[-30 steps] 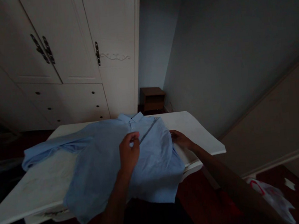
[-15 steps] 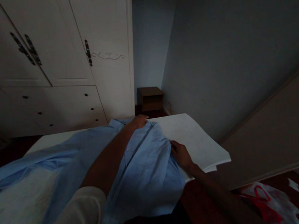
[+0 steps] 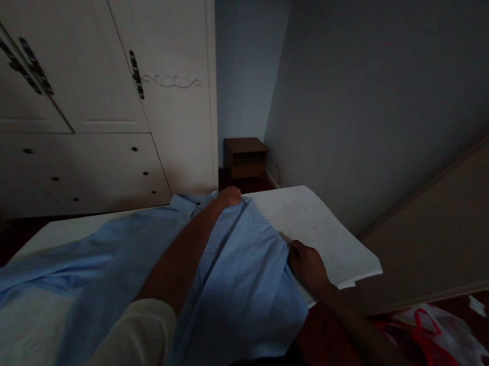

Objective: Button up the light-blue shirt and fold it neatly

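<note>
A light blue button-up shirt lies spread over a white board-like surface, one sleeve stretched out to the left. Its collar is at the far edge, and the lower part hangs over the near edge. My left hand reaches across the shirt and is closed on the fabric near the shoulder. On the shirt's right edge, lower down, my right hand pinches the cloth, with its fingertips partly hidden. Between the two hands the fabric is drawn fairly straight.
A white wardrobe with dark handles stands behind the board. A small brown cabinet sits in the far corner beside the grey wall. On the floor at lower right lies a red and clear plastic bag.
My right hand has moved slightly right and toward me with the shirt's edge, and the creases there have flattened. My left hand stays near the shoulder, its fingers more curled.
</note>
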Motion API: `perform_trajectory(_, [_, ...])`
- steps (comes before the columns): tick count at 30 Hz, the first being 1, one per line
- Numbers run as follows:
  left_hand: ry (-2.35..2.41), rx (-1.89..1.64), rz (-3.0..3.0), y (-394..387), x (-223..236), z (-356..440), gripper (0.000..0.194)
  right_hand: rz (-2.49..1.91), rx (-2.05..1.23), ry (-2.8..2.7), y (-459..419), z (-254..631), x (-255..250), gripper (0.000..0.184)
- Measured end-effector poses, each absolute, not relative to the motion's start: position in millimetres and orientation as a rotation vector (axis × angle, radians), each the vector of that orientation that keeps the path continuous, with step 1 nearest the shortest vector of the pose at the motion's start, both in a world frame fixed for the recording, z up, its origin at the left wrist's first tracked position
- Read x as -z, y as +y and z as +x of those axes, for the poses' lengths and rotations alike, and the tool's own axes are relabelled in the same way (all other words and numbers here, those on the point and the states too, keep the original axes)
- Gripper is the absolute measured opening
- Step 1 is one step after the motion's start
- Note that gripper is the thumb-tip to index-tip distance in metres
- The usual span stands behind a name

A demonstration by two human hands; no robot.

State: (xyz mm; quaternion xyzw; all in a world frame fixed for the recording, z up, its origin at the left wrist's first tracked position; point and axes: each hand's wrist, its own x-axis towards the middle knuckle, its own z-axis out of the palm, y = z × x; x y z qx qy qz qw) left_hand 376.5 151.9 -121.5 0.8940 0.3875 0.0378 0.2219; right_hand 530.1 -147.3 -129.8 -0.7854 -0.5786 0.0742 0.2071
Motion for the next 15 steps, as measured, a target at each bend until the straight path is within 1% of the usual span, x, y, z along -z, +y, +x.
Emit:
perform_trajectory(5, [0.944, -0.113, 2.422, 155.3, 117.0, 386.8, 0.027, -2.203, -0.314, -1.605, -150.8, 529.6, 120.9, 0.024])
perform_trajectory(9, [0.865, -0.112, 2.406, 157.7, 117.1, 389.3, 0.021, -2.050, -0.438, -1.557, -157.6, 527.1, 121.4, 0.032])
perform_trajectory(12, [0.885, -0.125, 2.403, 160.5, 121.5, 390.9, 0.027, -1.944, -0.382, -1.599, -158.4, 523.4, 124.7, 0.036])
perform_trajectory(15, [0.934, -0.176, 2.403, 163.1, 127.3, 394.1, 0.032, -1.986, -0.313, -1.561, -153.8, 519.9, 126.3, 0.031])
